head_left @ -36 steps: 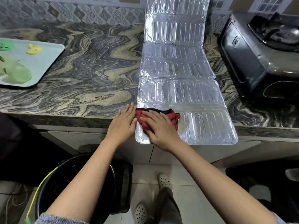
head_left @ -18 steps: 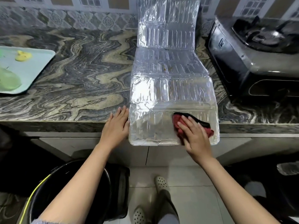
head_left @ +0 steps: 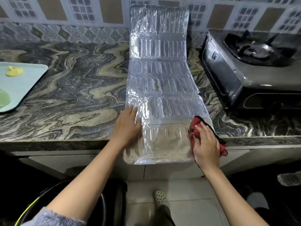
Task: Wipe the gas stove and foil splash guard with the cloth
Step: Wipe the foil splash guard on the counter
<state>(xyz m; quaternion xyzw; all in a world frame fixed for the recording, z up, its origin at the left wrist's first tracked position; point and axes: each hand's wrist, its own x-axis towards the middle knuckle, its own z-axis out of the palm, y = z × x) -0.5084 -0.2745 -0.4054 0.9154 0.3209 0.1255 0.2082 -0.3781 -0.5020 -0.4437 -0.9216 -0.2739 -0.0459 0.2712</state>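
The foil splash guard [head_left: 162, 88] lies unfolded on the marble counter, its far panels leaning up against the tiled wall and its near end hanging over the counter edge. Yellow-brown specks dot its middle panel. My right hand [head_left: 206, 144] presses the red cloth [head_left: 194, 128] onto the guard's near right corner, fingers bent over the cloth. My left hand [head_left: 127, 127] lies flat with straight fingers on the guard's left edge, a bit blurred. The gas stove [head_left: 247, 70] stands at the right, dark and shiny, with its burner at the back.
A pale blue tray [head_left: 31, 82] with yellow and green items sits at the counter's left end. A dark bin [head_left: 112, 201] stands on the floor under my left arm. My feet in pale clogs [head_left: 160, 197] are on the tiled floor.
My right hand has swept the cloth from the guard's near left corner to its near right corner. My left hand has slid forward onto the guard's left edge.
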